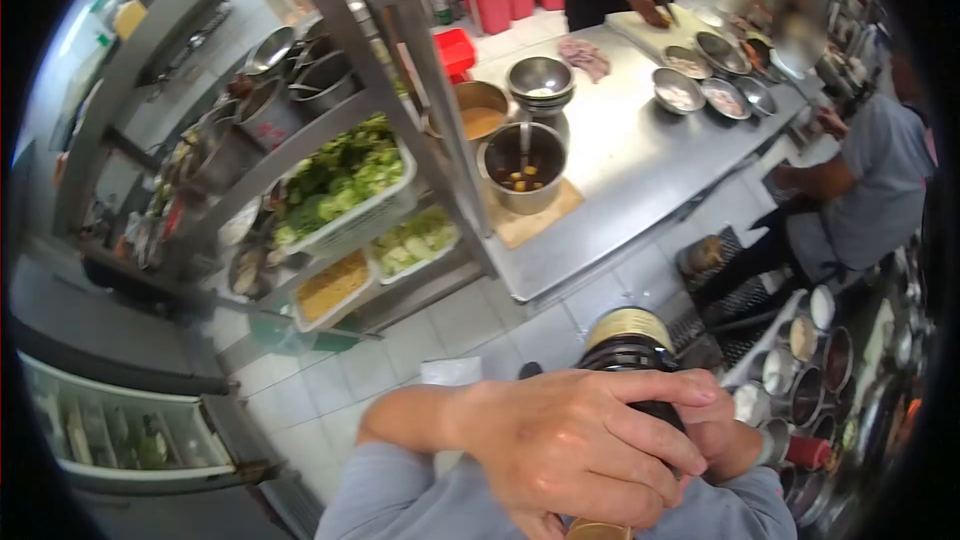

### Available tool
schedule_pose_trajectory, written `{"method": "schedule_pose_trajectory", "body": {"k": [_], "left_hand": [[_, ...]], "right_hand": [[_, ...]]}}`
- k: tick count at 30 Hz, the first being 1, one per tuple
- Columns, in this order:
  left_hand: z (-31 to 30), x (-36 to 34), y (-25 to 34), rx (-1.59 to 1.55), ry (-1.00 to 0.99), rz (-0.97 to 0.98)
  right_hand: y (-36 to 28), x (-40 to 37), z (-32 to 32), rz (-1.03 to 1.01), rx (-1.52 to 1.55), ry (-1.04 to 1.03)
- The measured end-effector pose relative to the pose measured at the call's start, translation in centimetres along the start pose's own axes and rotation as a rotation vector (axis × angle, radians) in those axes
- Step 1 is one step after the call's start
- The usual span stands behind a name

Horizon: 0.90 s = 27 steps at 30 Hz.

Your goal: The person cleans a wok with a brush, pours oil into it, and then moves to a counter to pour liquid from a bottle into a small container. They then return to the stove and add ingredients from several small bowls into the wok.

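Observation:
Close to my body, a dark bottle with a cream and gold label is between my two hands. My left hand is wrapped over its middle from above, fingers curled around it. From the other side my right hand grips the bottle too, with its fingers partly hidden behind the left one. A gold-brown end shows below my left hand at the frame's bottom edge. What the bottle contains cannot be read from the label.
Ahead is a steel counter with a pot of dark liquid and metal bowls. Shelves at left hold a tub of green vegetables. A co-worker in grey stands at right, near several condiment containers. Another person works behind the counter.

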<state>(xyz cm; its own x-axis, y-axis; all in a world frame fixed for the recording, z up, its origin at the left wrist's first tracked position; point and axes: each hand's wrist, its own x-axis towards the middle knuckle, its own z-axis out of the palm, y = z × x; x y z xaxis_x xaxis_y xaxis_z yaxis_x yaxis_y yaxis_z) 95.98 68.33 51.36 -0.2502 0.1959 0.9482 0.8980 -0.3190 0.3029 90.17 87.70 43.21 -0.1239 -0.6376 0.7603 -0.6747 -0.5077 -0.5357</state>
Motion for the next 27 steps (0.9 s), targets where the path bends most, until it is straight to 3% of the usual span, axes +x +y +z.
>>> {"method": "schedule_pose_trajectory", "body": {"k": [1, 2, 3, 4, 6, 9, 11, 12, 14, 16, 20, 21, 22, 23, 25, 27], "left_hand": [[-0.6, -0.1, -0.2, -0.023, -0.150, -0.093], [-1.2, -0.1, -0.3, -0.026, -0.304, -0.195], [-1.8, 0.2, -0.8, -0.001, -0.316, -0.176], [-2.4, 0.4, -1.9, -0.039, -0.310, -0.274], [-3.9, -0.1, -4.4, -0.095, -0.285, -0.450], [-6.8, -2.8, -8.5, 0.084, -0.181, -0.669], [-6.9, -3.5, -9.6, 0.420, 0.110, -0.859], [-6.7, -4.2, -10.5, 0.401, 0.082, -0.849], [-6.5, -5.9, -12.7, 0.628, 0.422, -0.945], [-7.5, -7.5, -15.1, 0.698, 0.412, -0.940], [-9.9, -9.5, -18.5, 0.849, 0.299, -0.849], [-10.3, -9.9, -19.0, 0.896, 0.256, -0.788], [-10.8, -9.6, -18.7, 0.833, 0.268, -0.867], [-11.2, -9.4, -18.1, 0.773, 0.279, -0.953], [-11.7, -9.3, -17.4, 0.749, 0.227, -0.914], [-12.3, -10.3, -17.2, 0.669, 0.209, -1.011]], "right_hand": [[0.4, -1.3, 0.2, 0.028, 0.002, 0.003], [1.4, -1.8, 1.4, -0.067, 0.047, 0.175], [2.7, -1.5, 2.3, -0.201, 0.102, 0.342], [3.4, -1.1, 2.3, -0.234, 0.087, 0.324], [3.5, -1.2, 2.5, 0.116, -0.204, 0.489], [7.0, -3.2, 2.3, 0.450, -0.234, 0.601], [9.2, -2.3, 3.1, 0.729, -0.145, 0.731], [10.5, -0.6, 3.7, 0.667, -0.190, 0.834], [13.8, 0.1, 4.7, 0.712, -0.114, 0.879], [18.4, -1.4, 6.3, 0.804, -0.100, 0.839], [21.1, -0.9, 9.2, 0.742, -0.016, 1.008], [21.5, -1.4, 9.9, 0.768, -0.076, 0.905], [21.8, -1.7, 9.8, 0.800, -0.132, 0.798], [21.3, -1.3, 9.0, 0.801, -0.150, 0.820], [19.5, -0.6, 7.8, 0.856, -0.312, 0.405], [17.2, 2.1, 3.4, 0.905, -0.401, 0.343]]}}
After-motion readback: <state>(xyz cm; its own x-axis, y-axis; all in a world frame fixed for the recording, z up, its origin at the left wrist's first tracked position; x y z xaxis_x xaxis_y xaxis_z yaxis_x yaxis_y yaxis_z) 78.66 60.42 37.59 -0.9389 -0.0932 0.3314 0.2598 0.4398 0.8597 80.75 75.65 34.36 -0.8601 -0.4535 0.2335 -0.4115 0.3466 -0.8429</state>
